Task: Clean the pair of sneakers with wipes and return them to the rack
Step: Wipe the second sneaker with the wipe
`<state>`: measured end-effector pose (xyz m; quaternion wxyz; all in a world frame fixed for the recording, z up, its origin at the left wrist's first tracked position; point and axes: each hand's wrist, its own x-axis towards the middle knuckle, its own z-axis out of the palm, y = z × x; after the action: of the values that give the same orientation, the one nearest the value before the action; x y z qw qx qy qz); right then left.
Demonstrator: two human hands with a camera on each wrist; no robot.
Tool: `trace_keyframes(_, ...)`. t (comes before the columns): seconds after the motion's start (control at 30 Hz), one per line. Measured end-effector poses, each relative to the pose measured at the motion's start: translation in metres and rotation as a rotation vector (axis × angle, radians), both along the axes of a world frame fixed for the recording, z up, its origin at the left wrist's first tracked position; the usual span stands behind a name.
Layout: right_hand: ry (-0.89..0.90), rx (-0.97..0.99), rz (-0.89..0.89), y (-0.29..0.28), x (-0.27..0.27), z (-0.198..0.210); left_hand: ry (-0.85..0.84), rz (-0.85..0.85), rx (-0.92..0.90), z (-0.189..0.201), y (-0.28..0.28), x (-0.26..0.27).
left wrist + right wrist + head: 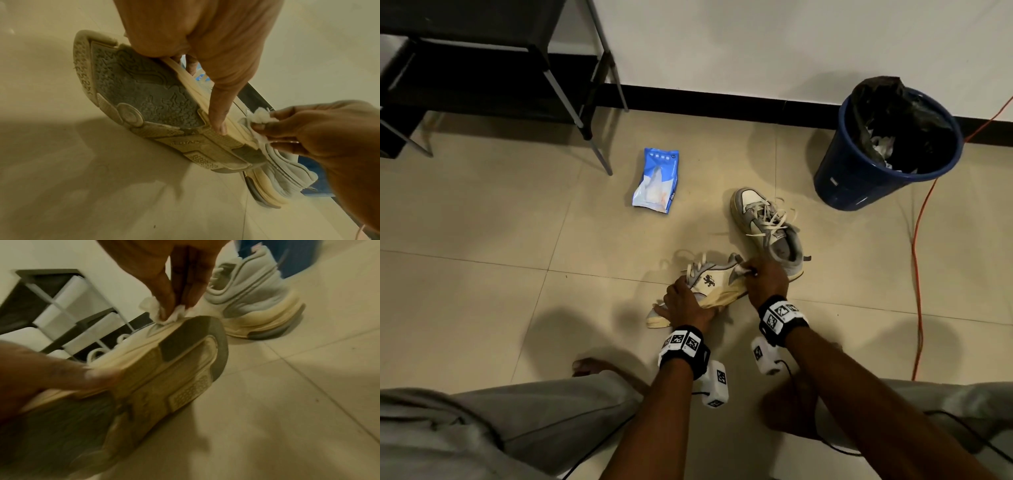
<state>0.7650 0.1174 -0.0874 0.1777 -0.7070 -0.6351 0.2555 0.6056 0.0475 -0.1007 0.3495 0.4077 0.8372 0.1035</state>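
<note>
The left hand (686, 301) grips a sneaker (710, 284) tipped on its side on the floor (517, 257), the right hand (768, 279) pinches a wipe (259, 117) against its heel, the second sneaker (768, 228) stands just beyond, and farther off lie the wipes pack (656, 180) and rack (482, 68).

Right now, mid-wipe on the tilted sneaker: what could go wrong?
1. The left hand steadies the sneaker on its side edge by the sole; a hard push from the wipe could roll it out of that grip.
2. The right hand only pinches the small bunched wipe, so it may slip free.
3. Loose laces on the second sneaker close by could snag.
</note>
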Motion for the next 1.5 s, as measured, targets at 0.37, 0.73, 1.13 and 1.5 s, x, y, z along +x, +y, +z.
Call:
trace_keyframes(0.37, 0.111, 0.044, -0.008, -0.006, -0.017, -0.027, -0.014, 0.011, 0.016, 0.002, -0.001, 0.001)
trace_keyframes(0.73, 0.174, 0.068, 0.211, 0.011, -0.035, -0.019, -0.014, 0.03, 0.046, -0.001, -0.002, 0.001)
trace_keyframes(1.13, 0.176, 0.07, -0.132, 0.002, 0.009, -0.025, -0.025, 0.015, 0.017, -0.003, 0.002, -0.001)
trace_keyframes(1.5, 0.084, 0.061, 0.379, -0.037, -0.004, -0.021, -0.022, 0.006, 0.006, -0.003, 0.003, -0.004)
